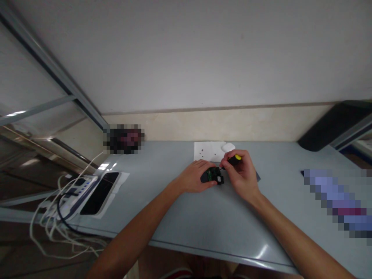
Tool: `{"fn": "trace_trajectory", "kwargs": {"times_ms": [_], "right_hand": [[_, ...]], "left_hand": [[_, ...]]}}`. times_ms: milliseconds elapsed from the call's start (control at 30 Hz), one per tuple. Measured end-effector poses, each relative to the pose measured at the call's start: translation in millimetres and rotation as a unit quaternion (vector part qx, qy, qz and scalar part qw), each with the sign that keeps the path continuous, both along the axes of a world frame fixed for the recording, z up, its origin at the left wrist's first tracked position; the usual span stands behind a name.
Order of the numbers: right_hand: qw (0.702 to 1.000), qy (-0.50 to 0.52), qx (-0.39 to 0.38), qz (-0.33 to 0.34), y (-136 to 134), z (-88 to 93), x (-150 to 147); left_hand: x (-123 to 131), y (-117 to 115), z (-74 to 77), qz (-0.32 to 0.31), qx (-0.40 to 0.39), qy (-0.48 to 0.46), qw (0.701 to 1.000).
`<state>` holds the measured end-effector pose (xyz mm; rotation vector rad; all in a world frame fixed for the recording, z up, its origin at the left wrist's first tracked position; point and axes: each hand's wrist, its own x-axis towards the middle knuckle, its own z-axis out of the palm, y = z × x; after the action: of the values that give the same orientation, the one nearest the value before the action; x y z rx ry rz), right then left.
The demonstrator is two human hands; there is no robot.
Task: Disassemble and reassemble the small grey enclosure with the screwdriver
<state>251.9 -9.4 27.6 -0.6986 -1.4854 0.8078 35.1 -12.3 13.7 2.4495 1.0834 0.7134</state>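
Note:
My left hand is closed round an opened black device, which looks like a computer mouse with a green circuit board showing. It holds the device against the grey table. In my right hand is a screwdriver with a black and yellow handle, gripped at a slant. Its thin tip points down-left at the device's right side; whether it touches is too small to tell. Just behind my hands lies a white paper with several tiny dark screws on it. A rounded white object sits at the paper's right edge.
A phone lies on paper at the left, beside a power strip with tangled white cables hanging past the table's edge. A flat dark piece shows behind my right hand. Blurred items lie at far right and back left; a wall stands behind.

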Motion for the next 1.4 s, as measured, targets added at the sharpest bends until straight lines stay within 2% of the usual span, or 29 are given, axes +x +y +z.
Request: {"fn": "trace_trajectory", "kwargs": {"times_ms": [1400], "right_hand": [[1.0,0.009,-0.017,0.005,2.4,2.8,-0.8]], "left_hand": [[-0.5,1.6,-3.8,0.003,0.006,-0.006,1.0]]}}
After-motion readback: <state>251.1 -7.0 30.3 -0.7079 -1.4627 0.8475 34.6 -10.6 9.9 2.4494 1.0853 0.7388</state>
